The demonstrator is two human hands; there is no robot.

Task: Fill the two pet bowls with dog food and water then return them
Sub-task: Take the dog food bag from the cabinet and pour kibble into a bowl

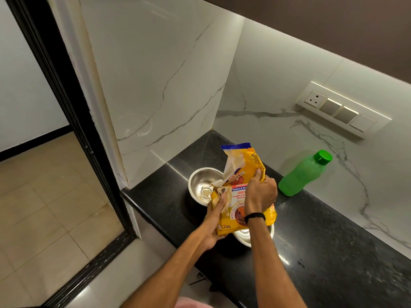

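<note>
A yellow dog food bag (241,190) is tilted over a steel bowl (201,181) on the black counter (322,241). Its torn open corner points down into the bowl, where a few kibbles lie at the bottom. My left hand (214,223) grips the bag's lower left edge. My right hand (261,192) pinches the bag's right side near the top. A second steel bowl (244,238) sits nearer to me, mostly hidden under the bag. A green water bottle (304,174) with a green cap stands closed, leaning toward the wall at the right.
The counter ends at a white marble wall corner on the left and back. A switch panel with a socket (342,110) is on the right wall. Beyond the counter's left edge, a black-framed doorway opens onto a tiled floor (44,196).
</note>
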